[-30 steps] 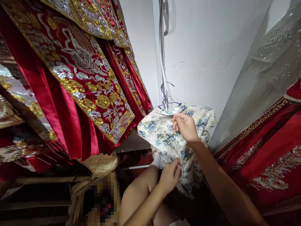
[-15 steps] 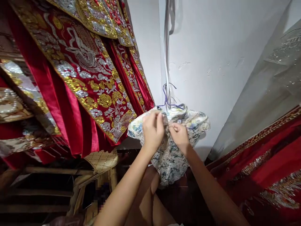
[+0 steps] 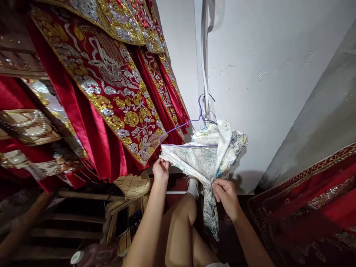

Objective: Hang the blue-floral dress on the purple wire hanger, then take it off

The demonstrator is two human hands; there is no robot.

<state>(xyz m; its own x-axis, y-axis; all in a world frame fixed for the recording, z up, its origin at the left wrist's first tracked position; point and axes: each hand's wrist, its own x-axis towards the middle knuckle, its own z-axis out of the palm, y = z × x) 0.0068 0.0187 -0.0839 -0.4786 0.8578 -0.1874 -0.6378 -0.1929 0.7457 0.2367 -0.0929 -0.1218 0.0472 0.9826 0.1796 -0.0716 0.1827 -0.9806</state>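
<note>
Both forearms (image 3: 148, 218) reach forward, either side of the bare legs (image 3: 180, 230). The right hand (image 3: 225, 193) is nearly closed, thumb and forefinger pinching gathered cloth at the front of the floral garment (image 3: 205, 159). The left hand (image 3: 160, 169), fingers curled almost shut, grips the garment's left edge, just below the bare end of the purple hanger (image 3: 201, 117) (the other end runs into the cloth). The garment hangs there, before the white wall (image 3: 250, 92)

1 floral garment (image 3: 205, 160), 1 purple hanger (image 3: 200, 118), 1 bottle (image 3: 96, 255).
</note>
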